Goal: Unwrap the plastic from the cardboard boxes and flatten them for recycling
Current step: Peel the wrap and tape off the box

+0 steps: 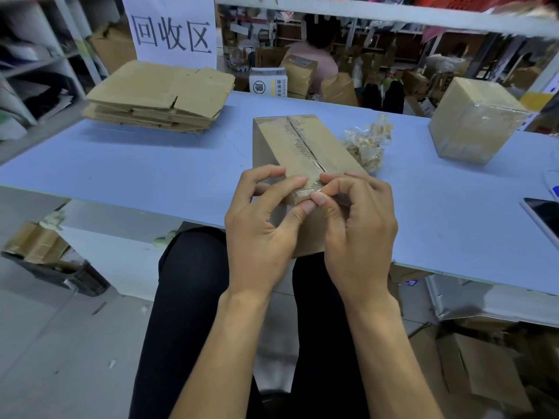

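From the head view, we are working on the cardboard box [299,152] sitting at the near edge of the blue table [151,164], its taped seam facing up. Our left hand [260,225] and right hand [357,225] are both curling over its near end, fingertips pinching the clear tape strip [307,193] there. We judge we are lifting that tape edge; next we need a firm grip and a steady pull along the seam. Crumpled plastic [367,143] is lying just beside the box. A wrapped box [472,122] is waiting at far right, still closed, contents hidden. Flattened boxes [160,98] are lying stacked at far left.
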